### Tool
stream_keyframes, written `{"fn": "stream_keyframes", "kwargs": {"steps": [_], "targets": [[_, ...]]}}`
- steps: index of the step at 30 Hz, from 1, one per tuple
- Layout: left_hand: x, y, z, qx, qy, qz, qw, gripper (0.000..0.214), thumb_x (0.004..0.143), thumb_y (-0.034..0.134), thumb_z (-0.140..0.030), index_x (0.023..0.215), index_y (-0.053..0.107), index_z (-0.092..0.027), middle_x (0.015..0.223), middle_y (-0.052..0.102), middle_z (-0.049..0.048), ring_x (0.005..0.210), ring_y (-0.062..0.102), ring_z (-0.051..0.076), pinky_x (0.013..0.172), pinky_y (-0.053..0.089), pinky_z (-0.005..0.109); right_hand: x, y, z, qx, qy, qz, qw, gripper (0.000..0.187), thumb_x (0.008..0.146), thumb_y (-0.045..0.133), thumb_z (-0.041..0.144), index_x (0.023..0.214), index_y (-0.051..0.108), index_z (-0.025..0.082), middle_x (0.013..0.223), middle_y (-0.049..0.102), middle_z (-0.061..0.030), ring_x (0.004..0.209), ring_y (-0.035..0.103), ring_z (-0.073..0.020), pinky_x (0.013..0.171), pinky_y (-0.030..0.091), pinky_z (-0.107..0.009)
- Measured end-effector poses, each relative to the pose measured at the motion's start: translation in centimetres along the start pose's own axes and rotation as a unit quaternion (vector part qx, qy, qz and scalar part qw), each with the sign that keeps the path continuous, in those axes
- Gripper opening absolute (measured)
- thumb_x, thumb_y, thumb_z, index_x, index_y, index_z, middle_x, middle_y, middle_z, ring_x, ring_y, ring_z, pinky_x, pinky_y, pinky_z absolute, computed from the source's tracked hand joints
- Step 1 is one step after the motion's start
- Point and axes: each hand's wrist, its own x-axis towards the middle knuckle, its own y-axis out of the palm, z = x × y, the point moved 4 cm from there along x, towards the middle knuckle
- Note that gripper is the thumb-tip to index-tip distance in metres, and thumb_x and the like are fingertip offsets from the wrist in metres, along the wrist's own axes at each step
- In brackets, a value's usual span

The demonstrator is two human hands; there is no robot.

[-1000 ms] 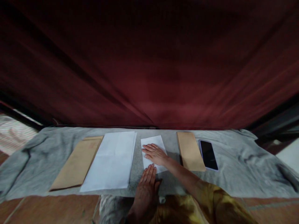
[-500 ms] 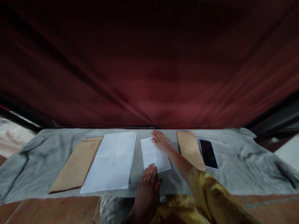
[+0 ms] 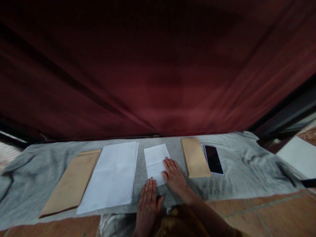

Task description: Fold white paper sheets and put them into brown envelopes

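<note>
Left hand (image 3: 148,201) lies flat, palm down, fingers straight and close together, tips touching the near edge of the small white sheet (image 3: 156,158); right hand (image 3: 175,177) is flat too, fingers slightly spread, pressing that sheet's near right corner, neither hand pinching anything. The sheet lies on the grey cloth (image 3: 247,171): left of it the white paper stack (image 3: 111,177), further left the large brown envelope (image 3: 71,182), right of it the narrow brown envelope (image 3: 195,157), then the phone (image 3: 212,159), screen black, any lettering too dim to read. Beyond the sheet hangs the dark red curtain (image 3: 158,82).
</note>
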Motion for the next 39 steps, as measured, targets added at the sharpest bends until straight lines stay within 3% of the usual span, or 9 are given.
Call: {"fn": "stream_keyframes", "kwargs": {"steps": [3,6,11,14,16,20,26,39], "targets": [[-1.0,-0.7,0.6,0.014,-0.004,-0.002,1.000,0.070,0.101,0.048,-0.037,0.160,0.023,-0.009,0.150,0.054,0.0187,0.137,0.054,0.030,0.108,0.048,0.045,-0.7,-0.6,-0.5,-0.012,0.015,-0.005,1.000,0.057,0.105,0.042,0.035,0.157,0.036,0.011,0.158,0.044,-0.0118,0.147,0.040,-0.0224,0.124,0.028,-0.043],[-1.1,-1.1,1.0,0.012,0.007,-0.006,1.000,0.068,0.102,0.043,-0.030,0.162,0.017,-0.011,0.149,0.056,0.0172,0.136,0.055,0.028,0.108,0.049,0.044,-1.2,-0.7,-0.5,-0.021,0.022,-0.007,1.000,0.058,0.105,0.042,0.035,0.157,0.035,0.010,0.157,0.045,-0.0125,0.147,0.041,-0.0229,0.124,0.027,-0.042],[3.0,-0.6,0.5,-0.037,-0.030,0.015,0.999,0.068,0.102,0.040,-0.025,0.163,0.011,-0.015,0.159,0.044,0.0143,0.147,0.041,0.026,0.114,0.044,0.043,-1.2,-0.6,-0.4,-0.009,0.026,0.001,1.000,0.058,0.105,0.041,0.035,0.158,0.034,0.011,0.158,0.044,-0.0118,0.147,0.040,-0.0236,0.123,0.027,-0.044],[5.8,0.8,-0.5,-0.065,-0.023,0.047,0.997,0.066,0.102,0.036,-0.024,0.163,0.011,-0.015,0.161,0.040,0.0137,0.149,0.038,0.025,0.116,0.043,0.045,-1.1,-0.6,-0.5,0.000,0.029,0.008,1.000,0.058,0.105,0.042,0.033,0.159,0.033,0.013,0.159,0.043,-0.0109,0.148,0.039,-0.0233,0.123,0.028,-0.044],[6.4,1.8,-0.8,-0.066,-0.012,0.057,0.996,0.065,0.102,0.037,-0.028,0.162,0.015,-0.014,0.160,0.042,0.0153,0.147,0.041,0.026,0.115,0.044,0.046,-1.1,-0.7,-0.5,0.002,0.030,0.009,1.000,0.059,0.104,0.043,0.032,0.159,0.032,0.014,0.158,0.043,-0.0110,0.148,0.039,-0.0231,0.124,0.028,-0.044],[4.9,3.2,-0.4,-0.056,0.001,0.065,0.996,0.064,0.102,0.041,-0.034,0.160,0.024,-0.014,0.158,0.044,0.0165,0.146,0.042,0.027,0.116,0.043,0.048,-1.1,-0.8,-0.5,0.003,0.030,0.006,1.000,0.059,0.104,0.043,0.032,0.158,0.033,0.012,0.158,0.043,-0.0116,0.148,0.039,-0.0231,0.123,0.028,-0.044],[2.8,2.9,0.4,-0.042,-0.014,0.042,0.998,0.068,0.102,0.042,-0.041,0.162,0.021,-0.015,0.158,0.045,0.0157,0.145,0.044,0.028,0.116,0.042,0.048,-1.0,-1.1,-0.4,0.002,0.035,-0.001,0.999,0.058,0.104,0.043,0.033,0.157,0.036,0.011,0.158,0.044,-0.0112,0.148,0.039,-0.0224,0.123,0.027,-0.043],[2.7,2.4,0.4,-0.004,0.002,0.043,0.999,0.070,0.101,0.044,-0.040,0.161,0.023,-0.012,0.156,0.046,0.0178,0.144,0.047,0.028,0.114,0.043,0.046,-1.1,-0.8,-0.5,0.006,0.050,-0.005,0.999,0.057,0.103,0.045,0.035,0.155,0.040,0.012,0.158,0.044,-0.0131,0.147,0.039,-0.0268,0.123,0.027,-0.048]]}}
